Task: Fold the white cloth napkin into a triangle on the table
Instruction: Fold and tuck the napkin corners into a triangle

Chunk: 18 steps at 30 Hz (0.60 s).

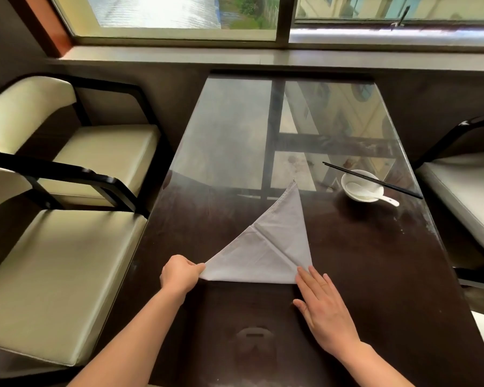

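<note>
The napkin [263,247] already lies triangular on the counter [375,261]; left hand [179,273] fingers pinch its corner, right hand [323,308] lies flat with fingers spread at the other, likely smoothing next.

A small round white ceramic bowl [352,182] stands well beyond the right hand [326,311], a little to its right. A white ceramic spoon [375,194] rests in it, its handle poking out over the rim on the side away from the hand. A pair of thin black chopsticks [386,184] lies across the bowl's rim. Out to the left of the left hand [179,273] stand two cream-cushioned chairs with glossy black frames, one level with it [53,275], one farther off [101,152]. Another pale cushioned seat [464,196] sits far right of the right hand. Straight ahead, far beyond both hands, runs a wide metal-framed window [284,20] above a pale sill [235,55].
</note>
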Motion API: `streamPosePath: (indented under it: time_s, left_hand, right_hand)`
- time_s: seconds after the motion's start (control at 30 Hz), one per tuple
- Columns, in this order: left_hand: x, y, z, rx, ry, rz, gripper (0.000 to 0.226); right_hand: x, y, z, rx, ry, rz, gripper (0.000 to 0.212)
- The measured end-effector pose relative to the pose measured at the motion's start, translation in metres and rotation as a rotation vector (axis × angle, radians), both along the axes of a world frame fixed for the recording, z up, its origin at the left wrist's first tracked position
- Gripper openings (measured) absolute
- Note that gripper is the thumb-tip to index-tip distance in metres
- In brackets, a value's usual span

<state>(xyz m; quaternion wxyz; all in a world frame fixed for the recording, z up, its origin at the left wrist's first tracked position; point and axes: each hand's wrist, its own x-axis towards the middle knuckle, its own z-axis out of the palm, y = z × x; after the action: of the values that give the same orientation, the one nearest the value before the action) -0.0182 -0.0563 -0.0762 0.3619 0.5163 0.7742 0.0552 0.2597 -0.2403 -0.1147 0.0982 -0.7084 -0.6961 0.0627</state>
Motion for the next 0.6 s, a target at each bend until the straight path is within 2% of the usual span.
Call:
streamPosePath:
  time_s: [0.13,0.2,0.27,0.43,0.6]
  left_hand:
    - [-0.001,-0.006,-0.003,-0.061,-0.016,-0.005,0.022]
    - [0.000,-0.009,-0.002,-0.058,-0.012,-0.015,0.024]
    - [0.002,-0.011,0.001,-0.032,-0.036,-0.001,0.024]
    - [0.001,-0.013,0.012,0.000,-0.255,0.138,0.003]
    - [-0.007,-0.012,0.020,-0.066,-0.513,0.285,0.010]
  right_hand:
    - [-0.001,0.008,0.003,0.039,0.002,0.004,0.054]
    - [-0.003,0.014,0.003,0.062,-0.014,0.024,0.046]
    - [-0.007,0.018,0.003,0.070,-0.009,0.048,0.047]
    - [-0.020,0.027,0.005,0.096,0.003,0.067,0.057]
    - [-0.025,0.036,0.004,0.070,0.010,0.045,0.061]
